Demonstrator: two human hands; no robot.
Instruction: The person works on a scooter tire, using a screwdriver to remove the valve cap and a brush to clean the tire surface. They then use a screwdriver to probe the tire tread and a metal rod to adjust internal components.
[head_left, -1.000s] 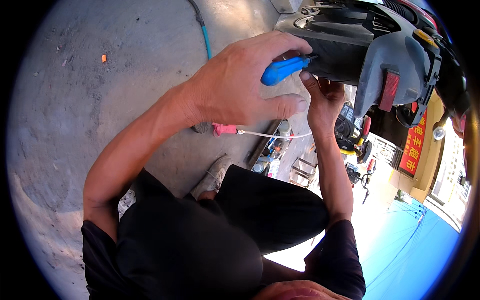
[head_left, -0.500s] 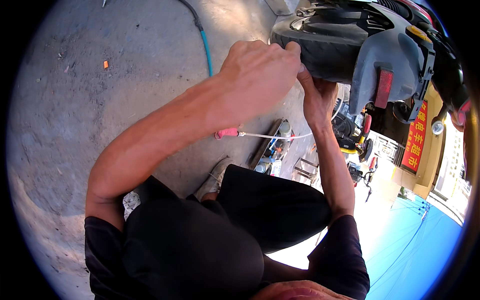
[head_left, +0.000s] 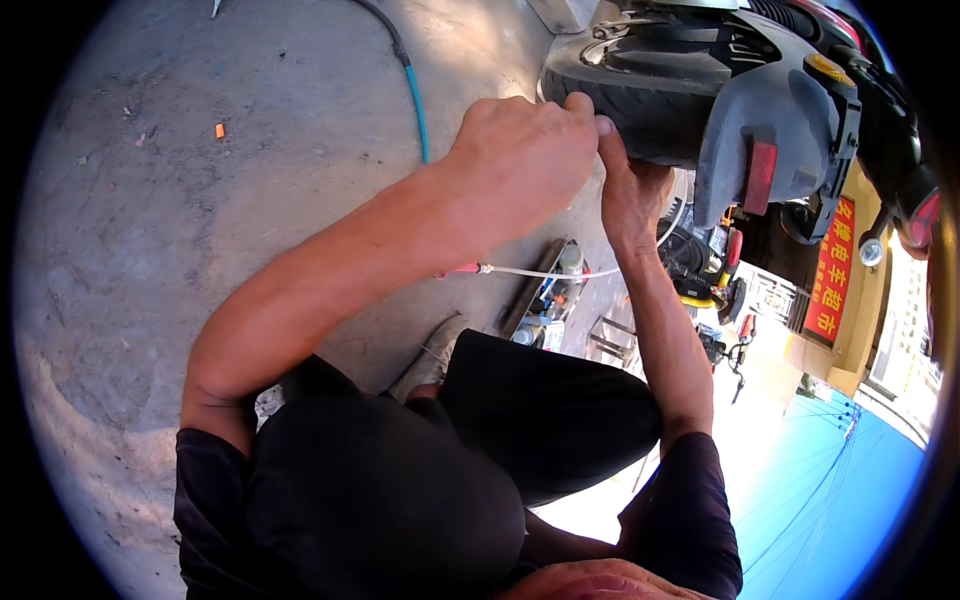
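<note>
A scooter's black rear tyre (head_left: 640, 85) stands at the top right, under a grey mudguard (head_left: 775, 95). My left hand (head_left: 520, 160) is clenched in a fist against the tyre's tread. The blue-handled tool it held a second ago is hidden inside the fist. My right hand (head_left: 632, 195) sits just to the right of it, its thumb pointing up to the left hand's fingers and its other fingers curled round the tyre's side. Both forearms reach up from my crouched legs in black trousers.
A blue-green hose (head_left: 415, 100) runs over the concrete ground at the top. A white cord with a pink end (head_left: 520, 271) lies below my hands, by a tray of bottles (head_left: 552, 295). My shoe (head_left: 430, 355) rests near it. An orange scrap (head_left: 219, 130) lies far left.
My left hand has turned over the tyre and closed, so the blue handle that showed a second ago is now covered. My right hand has stayed on the tyre.
</note>
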